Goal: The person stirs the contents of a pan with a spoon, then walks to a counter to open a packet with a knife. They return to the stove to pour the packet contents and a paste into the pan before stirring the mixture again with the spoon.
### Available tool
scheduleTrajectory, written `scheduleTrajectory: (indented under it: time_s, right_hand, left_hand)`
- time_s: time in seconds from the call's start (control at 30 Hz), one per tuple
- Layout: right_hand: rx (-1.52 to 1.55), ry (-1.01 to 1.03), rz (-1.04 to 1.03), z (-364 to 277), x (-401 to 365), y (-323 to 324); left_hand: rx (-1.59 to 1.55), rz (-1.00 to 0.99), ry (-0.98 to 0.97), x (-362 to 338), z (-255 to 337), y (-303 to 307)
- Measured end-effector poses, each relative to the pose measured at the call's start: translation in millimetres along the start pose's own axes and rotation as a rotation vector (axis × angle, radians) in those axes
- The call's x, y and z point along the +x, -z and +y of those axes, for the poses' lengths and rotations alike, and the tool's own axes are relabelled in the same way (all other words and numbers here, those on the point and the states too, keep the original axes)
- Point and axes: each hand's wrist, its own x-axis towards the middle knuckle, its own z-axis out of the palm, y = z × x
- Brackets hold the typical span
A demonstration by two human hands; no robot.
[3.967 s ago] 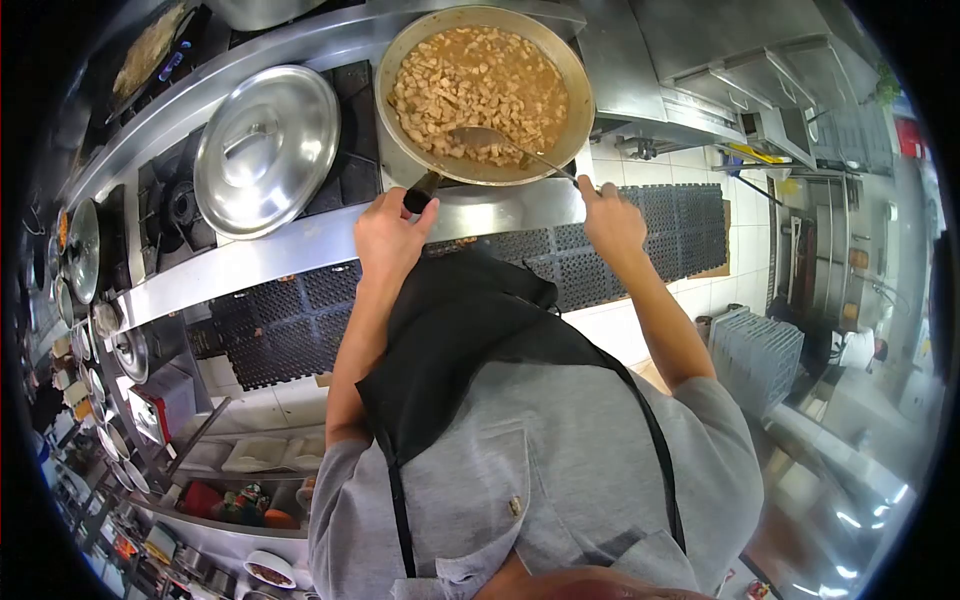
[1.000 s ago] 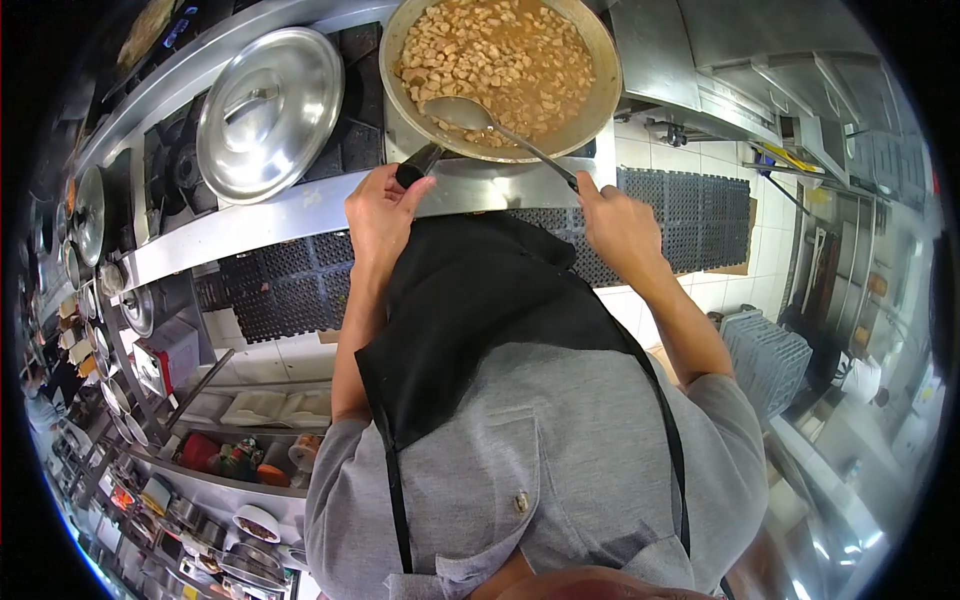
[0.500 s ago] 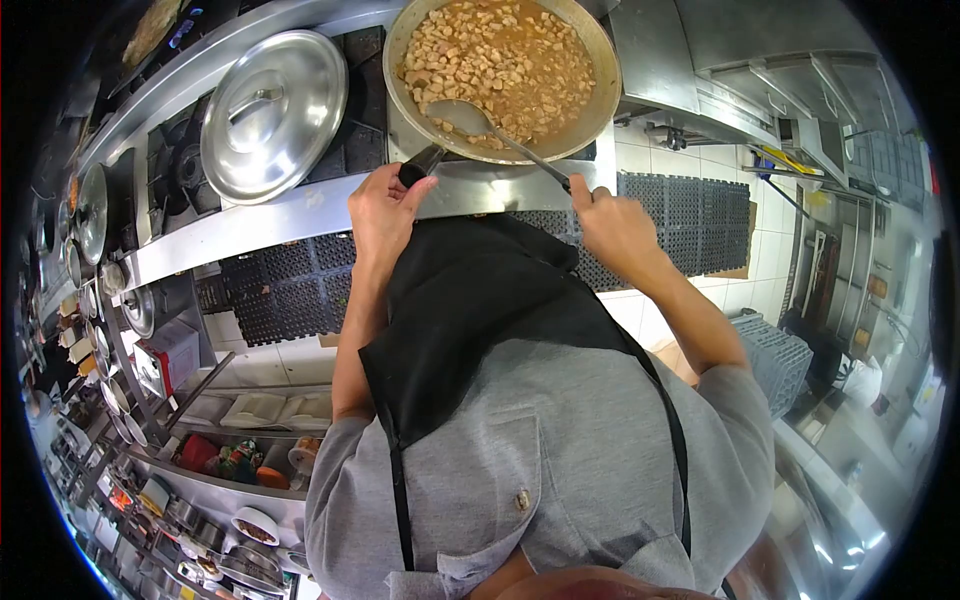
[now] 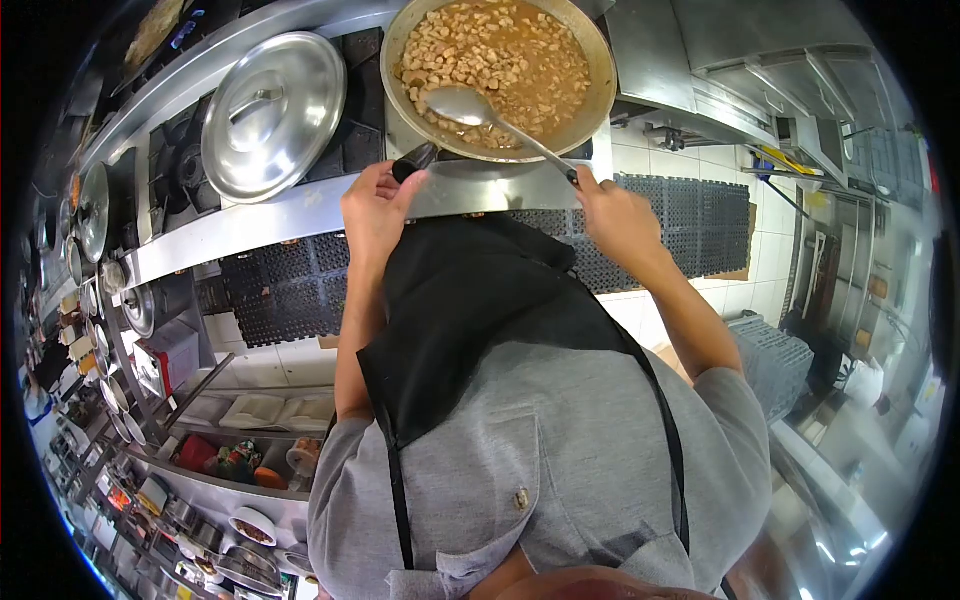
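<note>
A wide metal pan (image 4: pixel 393 98) full of small pale chunks in brown sauce (image 4: pixel 535 65) sits on the stove at the top. Wrapped round the end of its black handle (image 4: pixel 407 167) is my left hand (image 4: pixel 376 212). My right hand (image 4: pixel 617 217) grips the handle end of a large metal spoon (image 4: pixel 462 105), which slants up to the left over the pan. The spoon's bowl shows over the food, near the pan's left front side, with its shiny surface facing up.
A big round metal lid (image 4: pixel 262 115) lies on the stove left of the pan. The steel front edge of the stove (image 4: pixel 240 232) runs below it. Black mats (image 4: pixel 690 225) cover part of the floor. A grey crate (image 4: pixel 770 362) stands at the right.
The spoon's bowl has lifted and shows more fully above the food. My right hand has shifted slightly to the right, and the pan and my left hand slightly left.
</note>
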Motion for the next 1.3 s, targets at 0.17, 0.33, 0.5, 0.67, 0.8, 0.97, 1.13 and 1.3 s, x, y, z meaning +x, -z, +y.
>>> scheduleTrajectory:
  time_s: [0.17, 0.33, 0.5, 0.67, 0.8, 0.97, 1.13, 1.3]
  right_hand:
    - [-0.028, -0.021, 0.088, 5.4, 1.8, -11.4]
    - [-0.132, 0.028, 0.109, -3.8, 6.4, -8.9]
    - [-0.197, 0.010, 0.103, -10.4, 9.8, 4.3]
    - [-0.154, 0.038, 0.065, -4.8, 9.2, 7.6]
    - [-0.082, -0.012, 0.099, -3.3, 1.0, 9.3]
    - [-0.108, -0.031, 0.082, -2.6, -7.0, 10.7]
    - [-0.110, -0.052, 0.051, -0.8, -8.8, 14.9]
    - [-0.093, -0.082, 0.098, 17.0, -17.9, 15.4]
  left_hand:
    - [-0.043, 0.018, 0.086, 6.4, 3.8, 11.4]
    - [-0.060, 0.042, 0.111, 12.2, 2.3, 14.2]
    - [-0.046, 0.078, 0.110, 14.0, 2.0, 16.9]
    - [-0.053, 0.105, 0.112, 13.6, 3.8, 19.4]
    - [-0.080, 0.119, 0.124, 12.0, -2.4, 19.8]
    - [-0.071, 0.123, 0.128, 10.8, 2.0, 19.6]
    - [-0.055, 0.112, 0.144, 11.7, 3.8, 21.9]
    - [-0.023, 0.124, 0.133, 11.5, 3.4, 25.0]
